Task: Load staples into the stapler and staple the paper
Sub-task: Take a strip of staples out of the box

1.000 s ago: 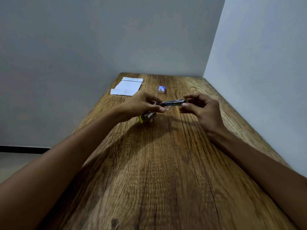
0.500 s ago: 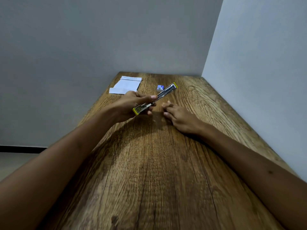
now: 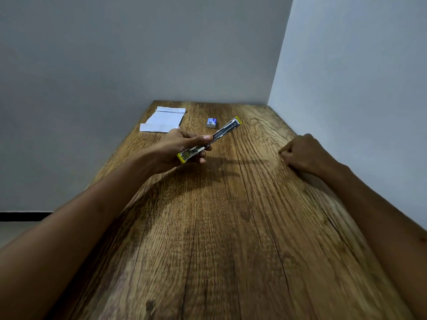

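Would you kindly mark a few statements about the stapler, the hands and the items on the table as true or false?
1. The left hand holds the stapler. True.
2. The right hand is gripping the stapler too. False: it is off to the right, fingers curled, apart from the stapler.
3. The small staple box lies on the wooden table, untouched. True.
4. The paper is under the stapler, ready for stapling. False: it lies at the table's far left edge.
5. The stapler has red ends. False: they are yellow.
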